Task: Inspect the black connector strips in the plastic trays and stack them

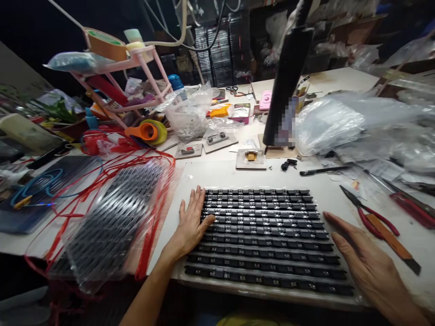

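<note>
In front of me on the white table lies a clear plastic tray (356, 296) filled with several rows of small black parts (258, 242) that have shiny metal bits. My left hand (192, 222) rests flat along the tray's left edge, fingers stretched out, its thumb reaching over the ends of the rows. At the right edge, my right hand (369, 258) is held side-on with fingers extended, beside or touching the tray's rim. Neither hand grips anything that I can see.
More filled plastic trays (115, 222) lie at the left among red straps (152, 226). Red-handled pliers (369, 213) and a cutter knife (394, 242) lie at the right. A black hanging tool (288, 77) comes down at the back. Plastic bags (340, 117) pile behind.
</note>
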The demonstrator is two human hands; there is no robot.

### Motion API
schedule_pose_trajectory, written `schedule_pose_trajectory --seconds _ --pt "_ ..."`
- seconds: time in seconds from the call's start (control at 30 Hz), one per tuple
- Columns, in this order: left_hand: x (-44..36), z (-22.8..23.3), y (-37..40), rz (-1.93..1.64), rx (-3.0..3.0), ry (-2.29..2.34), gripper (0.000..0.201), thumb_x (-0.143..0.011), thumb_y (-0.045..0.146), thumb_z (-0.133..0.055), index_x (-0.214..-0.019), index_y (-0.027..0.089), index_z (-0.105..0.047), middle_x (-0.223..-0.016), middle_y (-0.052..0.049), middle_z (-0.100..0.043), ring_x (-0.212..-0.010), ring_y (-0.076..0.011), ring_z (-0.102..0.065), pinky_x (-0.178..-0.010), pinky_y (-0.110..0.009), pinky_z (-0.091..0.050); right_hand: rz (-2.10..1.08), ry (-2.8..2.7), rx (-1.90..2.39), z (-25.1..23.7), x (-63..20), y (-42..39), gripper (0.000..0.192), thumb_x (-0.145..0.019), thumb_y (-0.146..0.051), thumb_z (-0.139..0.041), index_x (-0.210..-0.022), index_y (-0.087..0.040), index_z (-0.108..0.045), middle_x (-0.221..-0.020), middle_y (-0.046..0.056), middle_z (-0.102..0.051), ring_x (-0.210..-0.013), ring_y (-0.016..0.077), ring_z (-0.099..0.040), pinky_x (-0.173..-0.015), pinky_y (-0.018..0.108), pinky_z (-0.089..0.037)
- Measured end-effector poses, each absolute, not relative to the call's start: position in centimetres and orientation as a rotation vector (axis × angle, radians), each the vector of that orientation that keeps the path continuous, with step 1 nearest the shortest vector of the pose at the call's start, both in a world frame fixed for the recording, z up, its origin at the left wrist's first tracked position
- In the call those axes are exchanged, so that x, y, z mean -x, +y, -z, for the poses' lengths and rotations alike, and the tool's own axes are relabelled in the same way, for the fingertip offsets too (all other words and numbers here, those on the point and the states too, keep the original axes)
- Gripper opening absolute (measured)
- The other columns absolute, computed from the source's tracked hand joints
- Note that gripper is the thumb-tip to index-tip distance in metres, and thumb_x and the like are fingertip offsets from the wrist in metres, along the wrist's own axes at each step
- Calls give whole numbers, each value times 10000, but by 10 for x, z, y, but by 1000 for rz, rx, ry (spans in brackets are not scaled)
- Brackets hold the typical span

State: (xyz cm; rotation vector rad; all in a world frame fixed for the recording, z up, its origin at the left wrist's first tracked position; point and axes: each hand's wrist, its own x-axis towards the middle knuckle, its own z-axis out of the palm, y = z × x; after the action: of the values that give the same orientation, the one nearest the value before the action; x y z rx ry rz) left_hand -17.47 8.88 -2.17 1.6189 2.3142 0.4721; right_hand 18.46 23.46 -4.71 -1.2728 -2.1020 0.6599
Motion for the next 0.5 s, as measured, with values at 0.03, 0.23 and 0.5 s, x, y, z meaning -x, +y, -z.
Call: schedule_pose_trajectory --seconds 0.03,0.23,0.5 --pt "175 23 89 -479 -1619 2331 736 -921 570 -282 -1502 212 -7 -1579 -146 -51 -1454 -274 2 -1132 -600 -37 -648 -2100 1260 46 -184 234 479 -901 -511 -432 -1268 -229 -554 -1276 63 -599 -1196 277 -547 -1041 470 -441" --pt "182 32 93 -634 -1613 2380 689 -927 540 -297 -1504 236 -75 -1582 -138 -83 -1454 -267 -83 -1138 -591 -39 -606 -2103 1189 38 -176 232 401 -927 -402 -457 -1274 -217 -539 -1259 79 -606 -1177 228 -556 -1007 413 -469" --pt "174 21 68 -1000 -1134 2257 710 -886 583 -375 -1497 327 -119 -1552 -43 -274 -1395 -258 -307 -1155 -474 -219 -548 -1968 1167 33 -177 228 281 -928 -314 -482 -1162 -204 -595 -1042 77 -701 -1011 213 -632 -891 390 -510"
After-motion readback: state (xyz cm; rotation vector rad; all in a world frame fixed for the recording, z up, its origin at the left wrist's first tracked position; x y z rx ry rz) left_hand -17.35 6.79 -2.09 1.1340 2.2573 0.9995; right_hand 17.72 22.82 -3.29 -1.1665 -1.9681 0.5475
